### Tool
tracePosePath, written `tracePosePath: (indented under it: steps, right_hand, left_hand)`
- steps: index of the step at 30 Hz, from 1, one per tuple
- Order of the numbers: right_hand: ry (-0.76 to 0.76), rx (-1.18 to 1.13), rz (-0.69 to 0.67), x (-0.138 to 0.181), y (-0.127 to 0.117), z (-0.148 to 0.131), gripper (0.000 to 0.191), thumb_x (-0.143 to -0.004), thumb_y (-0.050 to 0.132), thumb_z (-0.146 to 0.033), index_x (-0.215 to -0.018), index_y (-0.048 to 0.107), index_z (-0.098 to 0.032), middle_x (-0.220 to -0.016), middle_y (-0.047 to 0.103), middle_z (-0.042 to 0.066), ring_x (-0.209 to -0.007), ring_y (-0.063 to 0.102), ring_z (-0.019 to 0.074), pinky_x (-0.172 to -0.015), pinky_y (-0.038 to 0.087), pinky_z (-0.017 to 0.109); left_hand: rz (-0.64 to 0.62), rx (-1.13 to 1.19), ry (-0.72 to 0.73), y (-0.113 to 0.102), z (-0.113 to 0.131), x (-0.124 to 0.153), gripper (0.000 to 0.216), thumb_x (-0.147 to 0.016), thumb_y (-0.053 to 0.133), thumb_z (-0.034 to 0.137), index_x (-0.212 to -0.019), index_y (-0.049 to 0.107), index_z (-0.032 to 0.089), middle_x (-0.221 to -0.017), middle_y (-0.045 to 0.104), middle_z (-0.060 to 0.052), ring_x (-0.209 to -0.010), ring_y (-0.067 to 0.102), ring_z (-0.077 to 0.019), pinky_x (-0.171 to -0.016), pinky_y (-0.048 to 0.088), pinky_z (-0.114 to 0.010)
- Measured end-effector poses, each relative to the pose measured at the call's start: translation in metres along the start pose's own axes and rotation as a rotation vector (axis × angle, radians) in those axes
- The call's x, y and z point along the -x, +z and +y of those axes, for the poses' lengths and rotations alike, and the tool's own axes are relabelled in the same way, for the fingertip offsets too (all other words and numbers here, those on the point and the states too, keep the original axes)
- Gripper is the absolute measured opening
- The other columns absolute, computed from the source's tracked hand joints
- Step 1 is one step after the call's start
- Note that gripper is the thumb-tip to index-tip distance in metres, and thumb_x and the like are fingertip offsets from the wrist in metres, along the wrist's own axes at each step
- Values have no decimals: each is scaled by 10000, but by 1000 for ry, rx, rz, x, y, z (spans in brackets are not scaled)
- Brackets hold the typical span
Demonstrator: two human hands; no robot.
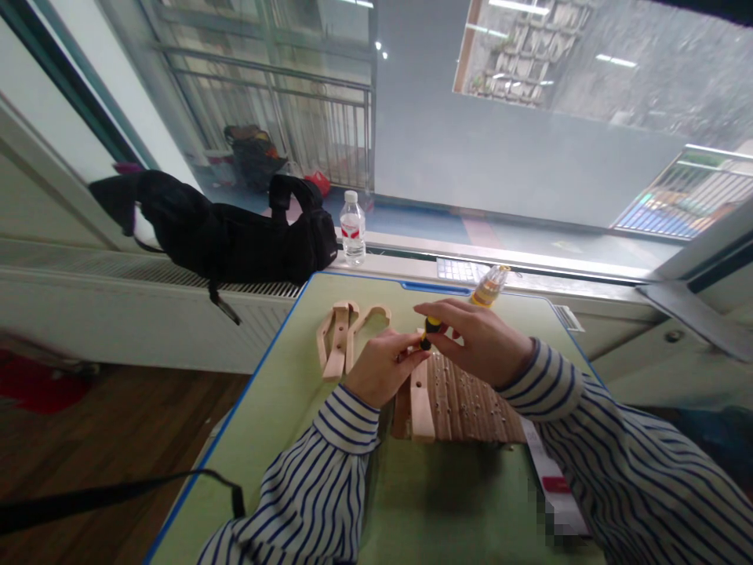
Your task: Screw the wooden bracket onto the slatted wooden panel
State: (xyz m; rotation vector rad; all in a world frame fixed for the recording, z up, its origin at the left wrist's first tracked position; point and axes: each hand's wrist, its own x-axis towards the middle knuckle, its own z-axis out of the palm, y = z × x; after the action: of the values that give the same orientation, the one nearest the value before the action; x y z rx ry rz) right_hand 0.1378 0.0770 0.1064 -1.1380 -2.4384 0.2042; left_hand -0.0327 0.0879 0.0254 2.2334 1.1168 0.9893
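My right hand (479, 341) is closed on the yellow-and-black handle of a short screwdriver (433, 325), which stands tilted over a pale wooden hook (421, 400). My left hand (385, 365) pinches with thumb and forefinger at the screwdriver's lower end, close above the wood. The tip is hidden by the fingers. The hook has a hole in it and lies along the left side of a brown corrugated cardboard block (464, 400), dotted with many small shiny pieces. Left of my hands, several similar wooden hooks (338, 341) lie together on the table.
The green table (276, 424) has a blue edge. A clear bottle with yellow contents (490, 286) stands at its back. A water bottle (353, 227) and a black bag (235, 235) rest along the windowsill. Under my right forearm lies a white-and-red packet (556, 486).
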Motion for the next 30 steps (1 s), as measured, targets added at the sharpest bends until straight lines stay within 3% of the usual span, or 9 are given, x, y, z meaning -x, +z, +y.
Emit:
tracePosePath:
  steps: [4, 19, 25, 30]
  right_hand:
    - [12, 44, -4, 0, -3, -2, 282, -838, 477, -209, -1091, 582, -145, -1018, 644, 67, -849, 602, 136, -794, 454, 258]
    - [86, 43, 126, 4, 5, -6, 235, -843, 512, -271, -1036, 579, -155, -893, 642, 51, -780, 588, 139, -724, 453, 266]
    - [86, 28, 155, 6, 11, -4, 257, -839, 528, -306, -1031, 578, -144, -884, 640, 53, -750, 584, 128, -707, 450, 253]
    - [108, 15, 132, 4, 10, -5, 261, -822, 537, -301, -1031, 574, -149, -854, 638, 44, -700, 574, 115, -668, 449, 242]
  left_hand:
    - [-12, 8, 7, 0, 0, 0, 184, -819, 588, 272, -979, 649, 206, -728, 597, -1, -705, 536, -134, -664, 410, -244]
    - [-65, 48, 62, -5, 4, -2, 154, -850, 522, 216, -946, 641, 198, -769, 612, -11, -780, 554, -151, -708, 427, -264]
    - [-5, 16, 31, -3, 1, 0, 236, -805, 591, 297, -1017, 633, 202, -725, 595, 3, -697, 539, -134, -643, 427, -242]
    - [52, -3, 14, -2, 1, 0, 200, -785, 621, 313, -954, 663, 215, -676, 594, 14, -644, 530, -121, -602, 411, -228]
